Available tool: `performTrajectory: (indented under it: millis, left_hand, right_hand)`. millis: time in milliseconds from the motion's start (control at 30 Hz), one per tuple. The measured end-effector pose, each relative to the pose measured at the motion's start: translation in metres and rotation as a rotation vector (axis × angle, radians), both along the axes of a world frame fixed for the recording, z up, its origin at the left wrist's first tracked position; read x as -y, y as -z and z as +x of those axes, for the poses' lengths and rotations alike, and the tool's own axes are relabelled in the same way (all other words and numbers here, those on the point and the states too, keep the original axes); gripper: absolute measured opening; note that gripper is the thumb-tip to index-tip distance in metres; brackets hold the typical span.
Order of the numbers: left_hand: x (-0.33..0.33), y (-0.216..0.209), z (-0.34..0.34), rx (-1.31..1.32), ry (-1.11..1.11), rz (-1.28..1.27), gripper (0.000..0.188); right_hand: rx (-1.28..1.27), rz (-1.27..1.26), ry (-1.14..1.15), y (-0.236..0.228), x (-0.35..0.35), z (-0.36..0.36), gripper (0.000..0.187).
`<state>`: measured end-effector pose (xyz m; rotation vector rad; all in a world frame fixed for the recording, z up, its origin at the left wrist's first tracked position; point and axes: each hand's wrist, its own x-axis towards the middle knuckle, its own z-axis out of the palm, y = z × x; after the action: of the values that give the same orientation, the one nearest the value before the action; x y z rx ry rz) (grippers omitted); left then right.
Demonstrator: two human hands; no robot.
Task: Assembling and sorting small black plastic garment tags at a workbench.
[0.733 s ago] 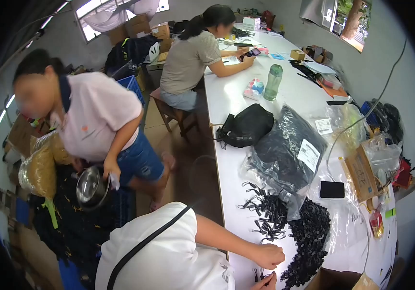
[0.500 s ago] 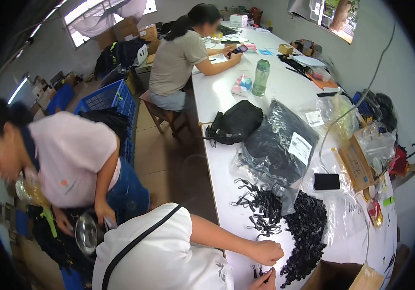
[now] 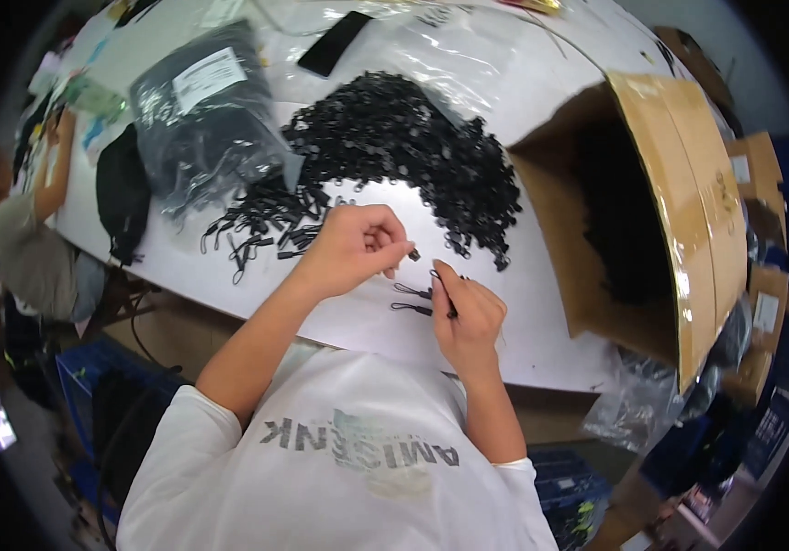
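Note:
At the table's near edge, my left hand (image 3: 356,246) pinches a small dark piece (image 3: 414,253) between thumb and fingertips. Just right of it, my right hand (image 3: 470,320) is closed on a black cord loop (image 3: 436,275) with a dark end, partly hidden by the fingers. Two more black cord pulls (image 3: 410,309) with thin loops lie on the white tabletop beside my right hand. Beyond both hands spreads a large heap of small black plastic pieces (image 3: 385,129). Left of my left hand lies a loose pile of black looped cord pulls (image 3: 261,213).
An open cardboard box (image 3: 688,211) with a dark inside stands to the right. At the far left are a clear bag of dark goods (image 3: 206,119) and a black pouch (image 3: 123,193). A black phone (image 3: 335,44) lies beyond the heap. Another person (image 3: 41,239) sits at the left.
My view has swung right and down, from the room and co-workers onto the table before me. Both hands now show fully, slightly apart, and the whole cardboard box has come into sight.

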<state>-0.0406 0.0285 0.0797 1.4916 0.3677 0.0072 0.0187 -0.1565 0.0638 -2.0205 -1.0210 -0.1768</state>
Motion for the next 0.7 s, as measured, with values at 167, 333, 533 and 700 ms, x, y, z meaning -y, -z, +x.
performTrajectory:
  millis: [167, 333, 533, 700]
  left_hand:
    - [0.011, 0.003, 0.007, -0.002, 0.069, 0.064, 0.011]
    - [0.023, 0.004, 0.006, 0.077, 0.102, 0.358, 0.015]
    - [0.031, 0.008, 0.001, 0.011, 0.113, 0.484, 0.017]
    - [0.035, 0.012, 0.003, -0.034, 0.061, 0.269, 0.017]
  right_hand:
    - [0.058, 0.017, -0.010, -0.007, 0.004, 0.004, 0.025]
    - [0.121, -0.135, -0.011, 0.002, 0.011, -0.006, 0.023]
    - [0.046, -0.363, -0.055, 0.010, 0.003, -0.012, 0.010]
    - [-0.049, -0.427, -0.107, 0.005, 0.005, -0.011, 0.010]
